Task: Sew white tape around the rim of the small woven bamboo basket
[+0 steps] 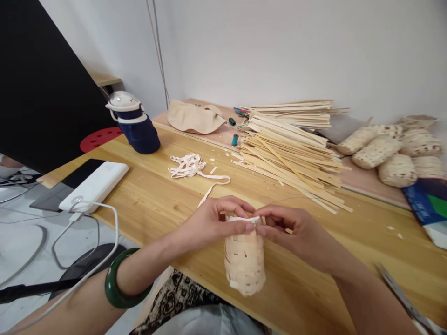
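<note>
A small woven basket (pixel 245 263) of pale flat strips hangs upright at the table's near edge, between both hands. My left hand (pixel 226 218) pinches its rim, thumb at the front and fingers behind. On the right side of the same rim, the thumb and fingertips of my right hand (pixel 282 225) are closed; a needle or thread there is too small to make out. White ribbon (pixel 240 218) lies along the rim. Its loose length trails behind my left hand to a tangled heap of ribbon (pixel 188 165) on the table.
Bundles of flat strips (pixel 289 153) lie at the back, near a teal thread spool (pixel 235 139) and beige cloth (pixel 195 116). Finished-looking woven baskets (pixel 375 151) are piled right. Scissors (pixel 401 291) lie near my right forearm. Left stand a blue bottle (pixel 138 130) and a cabled white power bank (pixel 94 186).
</note>
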### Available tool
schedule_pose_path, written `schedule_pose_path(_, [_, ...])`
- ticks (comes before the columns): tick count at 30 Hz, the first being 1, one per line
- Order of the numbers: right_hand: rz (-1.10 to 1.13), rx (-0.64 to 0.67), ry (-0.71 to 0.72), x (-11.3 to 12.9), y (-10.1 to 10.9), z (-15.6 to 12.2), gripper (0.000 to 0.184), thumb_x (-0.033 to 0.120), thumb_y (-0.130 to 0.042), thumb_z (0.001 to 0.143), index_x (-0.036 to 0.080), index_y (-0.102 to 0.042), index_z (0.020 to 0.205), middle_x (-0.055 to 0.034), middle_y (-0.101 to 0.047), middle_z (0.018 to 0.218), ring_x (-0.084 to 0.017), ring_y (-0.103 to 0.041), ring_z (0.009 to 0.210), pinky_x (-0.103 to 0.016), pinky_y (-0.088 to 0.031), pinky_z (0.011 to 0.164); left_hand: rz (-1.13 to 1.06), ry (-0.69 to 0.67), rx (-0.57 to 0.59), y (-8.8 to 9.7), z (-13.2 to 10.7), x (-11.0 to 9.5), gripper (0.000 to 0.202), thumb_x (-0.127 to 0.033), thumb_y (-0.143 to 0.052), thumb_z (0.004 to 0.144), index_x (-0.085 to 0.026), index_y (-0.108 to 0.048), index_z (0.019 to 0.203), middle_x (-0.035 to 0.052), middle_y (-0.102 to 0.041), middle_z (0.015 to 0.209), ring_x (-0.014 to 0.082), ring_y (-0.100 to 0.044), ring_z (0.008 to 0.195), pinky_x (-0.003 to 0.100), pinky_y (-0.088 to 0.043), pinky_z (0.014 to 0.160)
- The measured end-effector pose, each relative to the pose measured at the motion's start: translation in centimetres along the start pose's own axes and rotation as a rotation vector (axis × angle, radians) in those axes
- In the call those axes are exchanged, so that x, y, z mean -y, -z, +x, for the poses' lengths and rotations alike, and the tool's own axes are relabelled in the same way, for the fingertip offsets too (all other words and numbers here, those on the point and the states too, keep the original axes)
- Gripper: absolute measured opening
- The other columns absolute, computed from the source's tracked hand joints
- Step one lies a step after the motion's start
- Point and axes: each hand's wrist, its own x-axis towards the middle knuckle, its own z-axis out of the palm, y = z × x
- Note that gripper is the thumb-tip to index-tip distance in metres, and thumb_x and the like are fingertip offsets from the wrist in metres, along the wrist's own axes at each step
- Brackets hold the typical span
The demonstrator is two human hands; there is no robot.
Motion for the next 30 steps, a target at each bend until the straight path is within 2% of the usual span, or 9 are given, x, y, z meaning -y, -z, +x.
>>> schedule_pose_path(3, [0.168, 0.192, -0.101, -0.2, 0.3, -0.9, 0.024, 0.042, -0.074, 0.078, 0.019, -0.072, 0.079, 0.0036, -0.045, 0.062, -0.010, -0.034, 0.058, -0.024, -0.027, 0.054, -0.091, 0.042, 0.126, -0.1, -1.2, -0.7, 0.006, -0.017, -0.070, 0.085, -0.015, -0.073, 0.089, 0.0104, -0.072, 0.115, 0.0188, -0.070, 0.102, 0.030, -0.058, 0.088])
schedule_pose_path(6, [0.243, 0.285, -0.187, -0.5, 0.3, -1.4, 0.028, 0.045, -0.076, 0.075, 0.018, -0.070, 0.077, 0.0049, -0.045, 0.059, -0.009, -0.033, 0.056, -0.024, -0.025, 0.053, -0.063, 0.024, 0.190, 0.2, -2.4, -0.6, 0.016, -0.015, -0.071, 0.085, -0.016, -0.073, 0.101, 0.0114, -0.070, 0.118, 0.0195, -0.068, 0.109, 0.031, -0.058, 0.089])
schedule_pose_path(12, [0.223, 0.227, -0.183, -1.1, -0.1, -1.0, 0.033, 0.049, -0.077, 0.074, 0.017, -0.068, 0.077, 0.0058, -0.045, 0.059, -0.008, -0.030, 0.055, -0.023, -0.023, 0.051, 0.263, -0.063, 0.100, 1.2, -3.7, -0.2, 0.020, -0.022, -0.068, 0.089, -0.017, -0.074, 0.108, 0.0128, -0.064, 0.121, 0.0195, -0.067, 0.108, 0.025, -0.060, 0.074])
schedule_pose_path(17, [0.199, 0.265, -0.169, -0.9, -0.4, -0.7, 0.031, 0.048, -0.076, 0.076, 0.017, -0.069, 0.079, 0.0046, -0.048, 0.062, -0.009, -0.034, 0.057, -0.023, -0.026, 0.053, 0.499, -0.253, 0.140, 1.8, -3.7, -1.2, 0.019, -0.021, -0.065, 0.091, -0.017, -0.073, 0.109, 0.0104, -0.071, 0.113, 0.0177, -0.070, 0.099, 0.030, -0.058, 0.084])
schedule_pose_path(21, [0.192, 0.285, -0.182, -0.7, -0.5, -0.7, 0.035, 0.051, -0.077, 0.073, 0.017, -0.070, 0.077, 0.0041, -0.049, 0.062, -0.009, -0.036, 0.058, -0.024, -0.028, 0.054, 0.608, -0.386, 0.136, 1.9, -3.7, -1.4, 0.019, -0.018, -0.057, 0.096, -0.015, -0.072, 0.106, 0.0109, -0.074, 0.107, 0.0165, -0.072, 0.094, 0.026, -0.058, 0.081])
schedule_pose_path(24, [0.202, 0.308, -0.190, -0.9, -0.4, -0.6, 0.035, 0.051, -0.075, 0.075, 0.017, -0.069, 0.078, 0.0037, -0.050, 0.063, -0.009, -0.037, 0.058, -0.024, -0.028, 0.054, 0.770, -0.491, 0.116, 2.0, -3.9, -1.1, 0.020, -0.018, -0.052, 0.098, -0.013, -0.070, 0.108, 0.0121, -0.073, 0.111, 0.0169, -0.072, 0.097, 0.026, -0.059, 0.083])
schedule_pose_path(28, [0.200, 0.326, -0.184, -1.4, -0.4, -0.5, 0.034, 0.050, -0.072, 0.079, 0.017, -0.067, 0.079, 0.0040, -0.048, 0.063, -0.009, -0.037, 0.059, -0.023, -0.028, 0.054, 0.945, -0.535, 0.159, 2.3, -4.0, -0.7, 0.028, -0.013, -0.049, 0.098, -0.015, -0.062, 0.123, 0.0130, -0.069, 0.124, 0.0174, -0.070, 0.103, 0.026, -0.059, 0.080])
schedule_pose_path(30, [0.197, 0.325, -0.178, -1.6, -0.3, -0.5, 0.033, 0.050, -0.071, 0.080, 0.017, -0.067, 0.079, 0.0037, -0.048, 0.064, -0.010, -0.037, 0.059, -0.024, -0.029, 0.055, 1.005, -0.563, 0.165, 2.5, -4.0, -0.7, 0.027, -0.012, -0.047, 0.098, -0.016, -0.063, 0.120, 0.0127, -0.070, 0.122, 0.0178, -0.070, 0.102, 0.026, -0.059, 0.076])
